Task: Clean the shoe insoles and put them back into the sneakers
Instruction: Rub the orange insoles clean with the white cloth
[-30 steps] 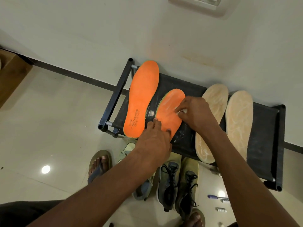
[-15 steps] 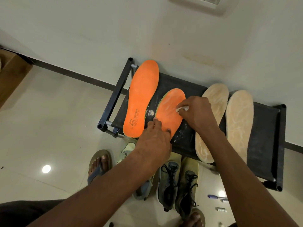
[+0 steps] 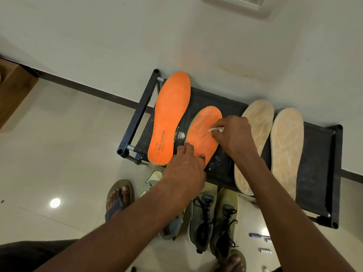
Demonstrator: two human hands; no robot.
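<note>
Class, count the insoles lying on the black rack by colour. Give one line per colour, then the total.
Orange insoles: 2 (one lying free, one being wiped)
Beige insoles: 2 (one partly under the right arm, one furthest right)
Total: 4

You see two bright orange insoles: the left one (image 3: pixel 170 118) carries dark printed lettering, the second (image 3: pixel 204 132) shows whitish smears and a green edge. Two beige insoles (image 3: pixel 286 146) bear pale streaks. The rack (image 3: pixel 318 165) is black, white-flecked. The sneakers (image 3: pixel 214 220) are olive-grey with black laces.
</note>
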